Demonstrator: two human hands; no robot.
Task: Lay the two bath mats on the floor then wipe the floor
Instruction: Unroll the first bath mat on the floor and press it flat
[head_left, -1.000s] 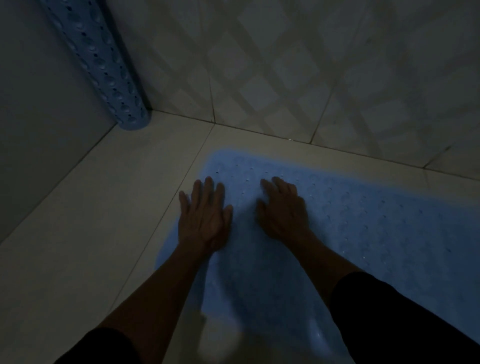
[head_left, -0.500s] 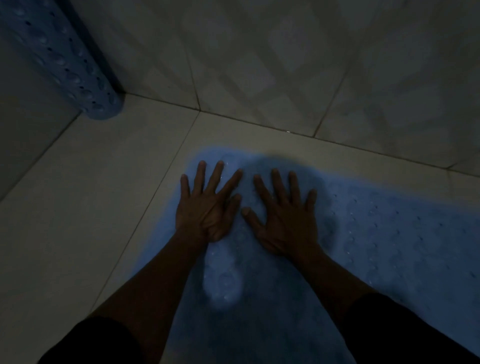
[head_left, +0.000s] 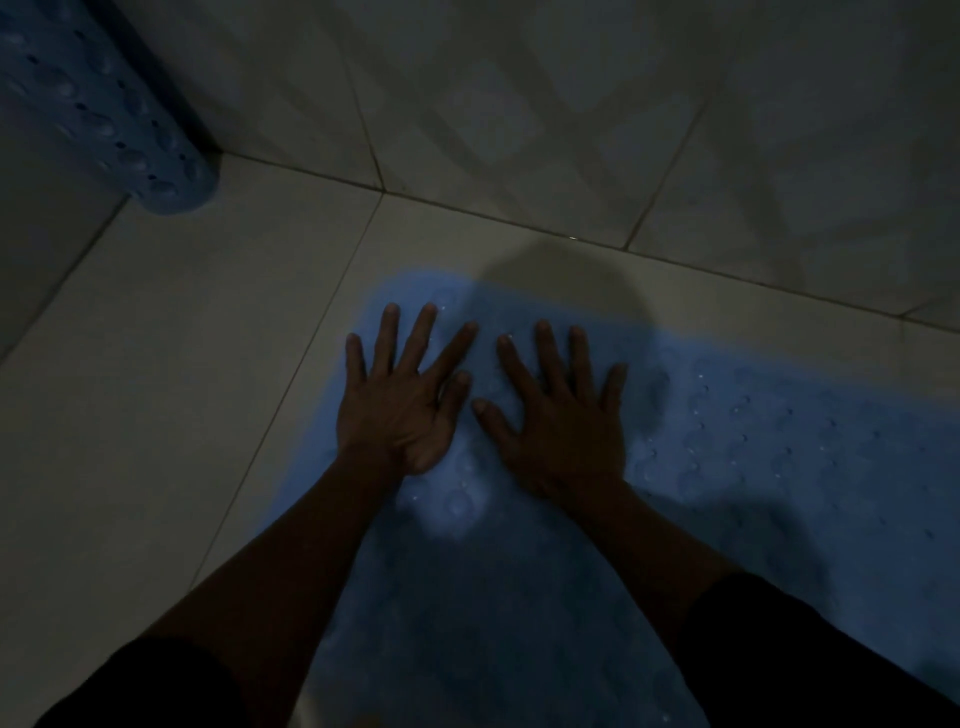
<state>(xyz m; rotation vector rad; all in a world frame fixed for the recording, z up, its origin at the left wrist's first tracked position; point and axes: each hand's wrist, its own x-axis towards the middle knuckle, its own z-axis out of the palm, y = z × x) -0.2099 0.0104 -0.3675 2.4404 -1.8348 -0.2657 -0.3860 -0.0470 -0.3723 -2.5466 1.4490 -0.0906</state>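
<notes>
A light blue bath mat with round suction bumps lies flat on the pale tiled floor, running from the middle to the right edge. My left hand and my right hand press palm-down side by side on the mat's left end, fingers spread, holding nothing. A second blue mat, rolled into a tube with holes, stands leaning in the corner at the upper left.
A tiled wall with a diamond pattern rises just beyond the mat's far edge. Another wall closes in on the left. The light is dim, and my shadow falls across the mat.
Both hands went from fingers held together to fingers spread wide on the mat. The view has shifted slightly, so the rolled mat now sits further to the upper left.
</notes>
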